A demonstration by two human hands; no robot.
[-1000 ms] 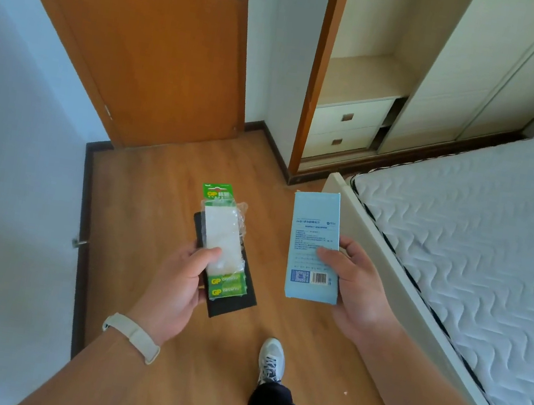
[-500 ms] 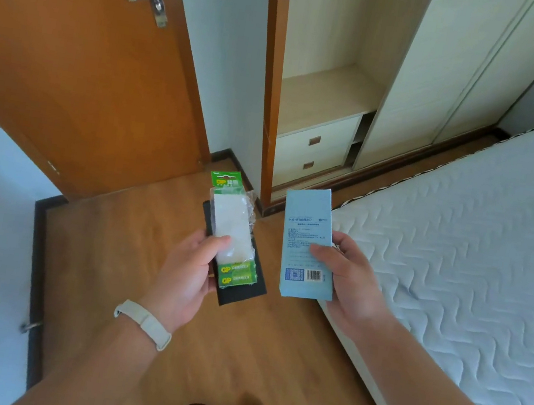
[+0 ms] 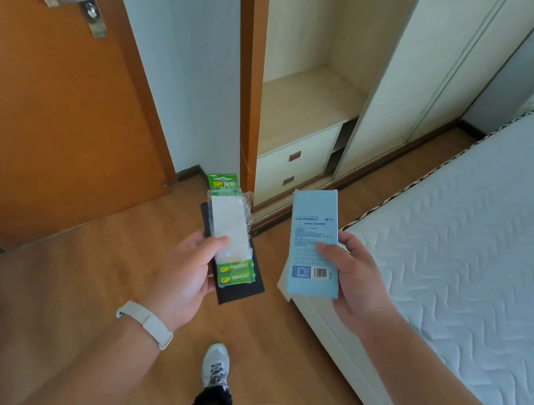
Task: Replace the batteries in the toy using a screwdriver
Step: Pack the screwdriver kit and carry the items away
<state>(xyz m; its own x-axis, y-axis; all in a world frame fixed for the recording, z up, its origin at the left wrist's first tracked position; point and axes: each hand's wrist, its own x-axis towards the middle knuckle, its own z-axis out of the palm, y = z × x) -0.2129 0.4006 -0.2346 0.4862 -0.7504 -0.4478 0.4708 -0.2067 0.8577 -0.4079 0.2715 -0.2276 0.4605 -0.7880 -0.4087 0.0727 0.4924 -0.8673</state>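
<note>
Fingers of the left hand (image 3: 188,270) are wrapped around a stack of flat things, thumb pressed down on top — uppermost is a white slab in crinkled clear wrap (image 3: 232,230), under it a green battery pack (image 3: 234,272) with "GP" in yellow showing on the cells near the bottom and again on the green hang tab at the top, and beneath them all a black flat case (image 3: 242,290) whose corner juts out below. The rest of the print on the battery pack is too small to read. Over on the other side, the right hand (image 3: 355,285) has its fingers closed on a pale blue carton (image 3: 313,240), thumb across the printed face — there is a barcode and a small blue square code near the lower edge, and lines of fine text above that cannot be made out. Both items are held out at chest level, side by side and apart, above the wooden floor (image 3: 78,295). A white band (image 3: 147,321) sits on the left wrist. Down below, one white sneaker (image 3: 216,364) stands on the boards. To the right lies a quilted mattress (image 3: 479,255); ahead, an open wardrobe (image 3: 307,111) with two drawers, and an orange door (image 3: 49,93) with a metal lever handle.
</note>
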